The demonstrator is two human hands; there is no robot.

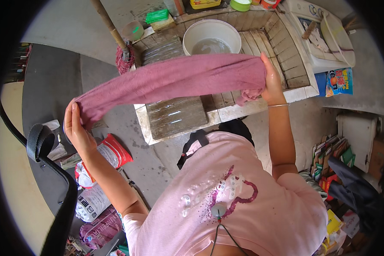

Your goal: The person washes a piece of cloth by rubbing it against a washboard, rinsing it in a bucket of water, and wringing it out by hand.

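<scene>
A length of dusky pink cloth (179,78) is stretched between my two hands, over the near part of a tiled wash trough. My left hand (77,129) pinches its left end, out past the trough's left side. At the other end my right hand (272,81) grips the cloth, with a small bunched part hanging just below. Behind the cloth stands a white plastic bucket (212,35) holding cloudy water; the cloth hides its lower edge. A wet ridged washboard slab (176,116) lies in the trough's left side, partly covered by the cloth.
The trough's tiled rim (236,110) runs close in front of me. A mop (124,57) leans at its back left corner. A green soap box (157,16) sits on the back ledge. At right are a washing machine (313,38) and a detergent bag (339,82). Filled sacks (94,203) lie at left.
</scene>
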